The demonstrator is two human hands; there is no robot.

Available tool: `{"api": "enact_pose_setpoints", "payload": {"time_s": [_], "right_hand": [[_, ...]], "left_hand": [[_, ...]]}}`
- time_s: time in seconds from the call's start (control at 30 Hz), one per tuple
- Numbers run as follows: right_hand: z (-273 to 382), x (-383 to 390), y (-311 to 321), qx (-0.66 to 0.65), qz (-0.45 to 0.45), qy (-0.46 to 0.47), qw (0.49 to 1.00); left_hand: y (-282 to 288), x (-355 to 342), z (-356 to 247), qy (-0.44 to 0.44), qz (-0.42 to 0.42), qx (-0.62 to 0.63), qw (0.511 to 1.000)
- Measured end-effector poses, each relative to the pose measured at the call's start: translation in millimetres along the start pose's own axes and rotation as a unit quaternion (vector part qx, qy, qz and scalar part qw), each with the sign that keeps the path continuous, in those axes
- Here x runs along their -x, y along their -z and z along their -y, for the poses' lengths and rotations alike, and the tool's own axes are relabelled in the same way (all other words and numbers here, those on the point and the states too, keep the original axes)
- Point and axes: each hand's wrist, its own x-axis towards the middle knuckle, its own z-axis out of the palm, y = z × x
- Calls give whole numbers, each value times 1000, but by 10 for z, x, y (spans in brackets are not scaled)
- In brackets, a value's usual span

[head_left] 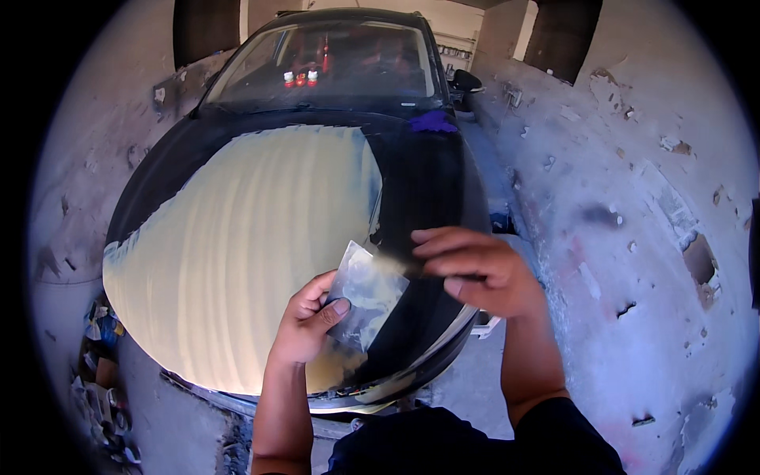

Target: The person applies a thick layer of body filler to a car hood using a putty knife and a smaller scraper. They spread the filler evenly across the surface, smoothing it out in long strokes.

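Observation:
My left hand (310,318) grips a thin, flat mixing plate (370,297) smeared with pale putty, its thumb on top and fingers underneath. Just right of the plate, my right hand (483,267) is closed on a putty knife (392,265), whose pale-coated blade is smeared by motion near the plate's upper right edge. Both hands are over the front of a dark car's hood (419,182). Cream-coloured filler (245,229), in broad streaks, covers much of the hood's left and middle.
A purple cloth (433,121) lies at the hood's far right, near the windshield (332,67). A stained, chipped wall (633,237) runs along the right. Assorted clutter (103,388) lies on the floor at the lower left. Red and white ornaments (301,78) show behind the windshield.

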Motion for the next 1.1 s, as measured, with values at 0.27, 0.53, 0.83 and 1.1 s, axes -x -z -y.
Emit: {"api": "enact_pose_setpoints", "payload": {"time_s": [0.27,0.53,0.83,1.1], "right_hand": [[-53,107,-72,77,99,-74,989],[-597,372,0,262,22,-228,938],[-1437,132,-32,431,178,-300,832],[-1926,-295,-279,430,268,-273,818]], "left_hand": [[25,7,242,-1,8,34,999],[129,41,323,-107,-104,170,974],[746,327,924,-159,-338,159,914],[772,312,1047,-185,-365,148,900]]}}
